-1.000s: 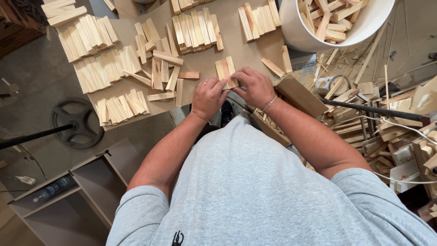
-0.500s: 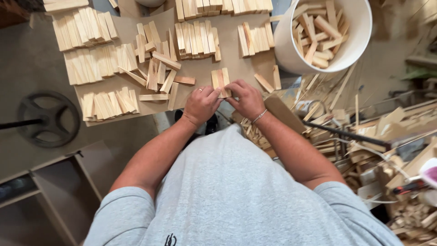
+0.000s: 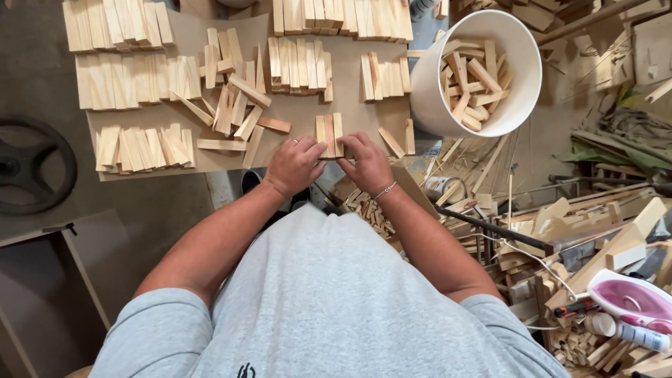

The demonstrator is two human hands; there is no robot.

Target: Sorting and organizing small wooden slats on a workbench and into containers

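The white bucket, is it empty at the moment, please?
No, the white bucket holds a loose heap of short wooden pieces.

1. Small wooden slats, pale bare wood with a matt, unvarnished face, are pinched between the left hand and right hand.
2. The board under them is matt brown, like cardboard or hardboard, and smooth.
3. The bucket is white plastic with a smooth, slightly glossy wall; it holds more raw wood offcuts.
4. The wheel is black, dull metal or plastic; which one cannot be told.
5. The T-shirt is grey cloth, soft and matt.
6. The clothes iron is glossy pink and white plastic.
7. The bracelet is a thin, shiny metal chain.
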